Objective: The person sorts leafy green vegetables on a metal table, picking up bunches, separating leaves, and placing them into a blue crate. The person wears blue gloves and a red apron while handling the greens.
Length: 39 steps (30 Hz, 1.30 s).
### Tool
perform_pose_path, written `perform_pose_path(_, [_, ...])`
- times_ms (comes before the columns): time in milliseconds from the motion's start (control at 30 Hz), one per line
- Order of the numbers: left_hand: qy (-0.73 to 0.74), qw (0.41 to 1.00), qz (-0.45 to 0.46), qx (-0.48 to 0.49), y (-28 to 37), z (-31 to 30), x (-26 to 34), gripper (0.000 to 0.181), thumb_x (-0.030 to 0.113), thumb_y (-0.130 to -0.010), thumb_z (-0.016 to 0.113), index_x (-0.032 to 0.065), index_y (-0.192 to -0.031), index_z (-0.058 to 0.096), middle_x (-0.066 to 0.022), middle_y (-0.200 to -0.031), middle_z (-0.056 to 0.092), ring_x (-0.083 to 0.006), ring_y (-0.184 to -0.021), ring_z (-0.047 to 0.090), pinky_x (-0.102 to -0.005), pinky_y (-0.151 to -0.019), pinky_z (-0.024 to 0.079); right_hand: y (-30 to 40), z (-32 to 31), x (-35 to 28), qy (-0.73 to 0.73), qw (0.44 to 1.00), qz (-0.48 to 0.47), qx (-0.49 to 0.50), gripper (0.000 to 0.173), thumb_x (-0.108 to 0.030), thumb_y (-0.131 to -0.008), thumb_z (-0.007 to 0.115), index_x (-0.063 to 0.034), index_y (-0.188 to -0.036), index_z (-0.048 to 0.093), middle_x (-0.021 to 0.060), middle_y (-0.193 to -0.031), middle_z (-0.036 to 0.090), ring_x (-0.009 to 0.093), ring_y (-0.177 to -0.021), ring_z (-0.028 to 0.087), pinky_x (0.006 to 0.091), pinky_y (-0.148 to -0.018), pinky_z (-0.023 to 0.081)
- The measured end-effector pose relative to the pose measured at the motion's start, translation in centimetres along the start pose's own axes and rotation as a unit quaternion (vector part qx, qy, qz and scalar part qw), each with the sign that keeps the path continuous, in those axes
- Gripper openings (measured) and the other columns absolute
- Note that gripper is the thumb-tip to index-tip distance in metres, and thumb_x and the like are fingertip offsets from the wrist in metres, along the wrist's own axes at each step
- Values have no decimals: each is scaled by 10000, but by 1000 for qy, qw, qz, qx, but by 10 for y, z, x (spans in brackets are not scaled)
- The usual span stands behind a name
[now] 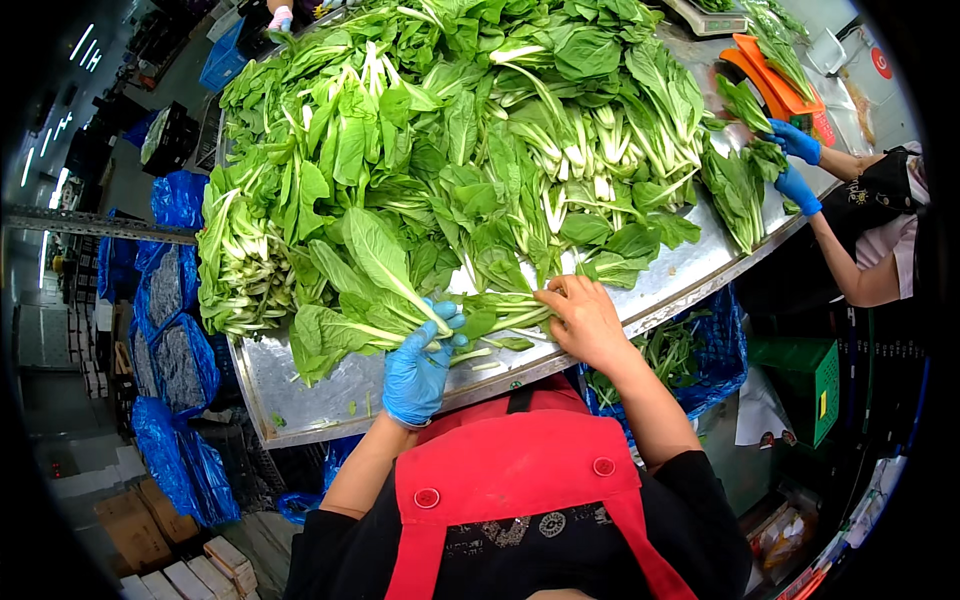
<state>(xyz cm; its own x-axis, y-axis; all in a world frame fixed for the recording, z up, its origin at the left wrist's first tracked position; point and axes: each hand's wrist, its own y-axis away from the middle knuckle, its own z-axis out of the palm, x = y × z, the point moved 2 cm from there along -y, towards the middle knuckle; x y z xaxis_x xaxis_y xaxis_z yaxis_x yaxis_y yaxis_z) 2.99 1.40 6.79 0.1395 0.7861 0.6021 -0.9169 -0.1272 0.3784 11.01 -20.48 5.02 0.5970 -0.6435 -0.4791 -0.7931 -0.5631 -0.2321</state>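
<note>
My left hand (424,364), in a blue glove, is closed around the stalks of a few leafy green stems (382,259) whose leaves fan out to the upper left. Bare, my right hand (589,319) rests over the stalk ends of more greens (506,311) at the near edge of the metal table (322,412); whether its fingers grip a stalk is hard to tell. Short cut stalks lie between both hands. A large heap of leafy greens (465,150) covers much of the tabletop beyond them, with a stacked bunch (247,277) at its left end.
At the right, a co-worker's blue-gloved hands (796,187) handle greens. A scale (709,19) and orange trays (765,67) stand at the back right. Below the table edge sits a blue-lined crate (724,360) with leaves. Blue-bagged containers (176,360) stand left; another gloved hand (281,19) shows at the far side.
</note>
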Motion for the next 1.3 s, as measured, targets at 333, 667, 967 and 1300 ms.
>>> perform_pose_path(333, [-18,997,25,-70,0,-7,9,289,10,-775,553,64,-1056,508,-87,-969,585,-229,-937,558,-352,-769,479,-4,-23,-32,-52,995,-24,76,230,-42,-694,634,-54,-924,619,73,-754,536,243,-733,516,347,-634,384])
perform_pose_path(667, [4,996,-16,-91,-9,-19,8,237,-8,-780,537,75,-1001,530,-93,-975,586,-246,-963,556,-365,-782,481,14,-7,-18,-122,988,76,52,105,-90,-732,622,-60,-832,623,78,-798,600,250,-792,546,337,-741,367])
perform_pose_path(967, [-3,996,-20,-86,-10,-22,5,201,6,-780,539,94,-960,522,-78,-979,565,-237,-965,542,-367,-793,465,8,-27,-38,-198,950,99,221,68,36,-752,577,-27,-778,586,93,-757,612,189,-681,575,268,-627,429])
perform_pose_path(1300, [-25,996,-9,-82,-6,-14,-4,165,11,-790,538,88,-934,518,-83,-953,567,-221,-947,540,-380,-775,461,19,-3,-1,-651,643,340,219,287,-69,-880,497,43,-1131,416,148,-970,587,236,-854,614,292,-687,506])
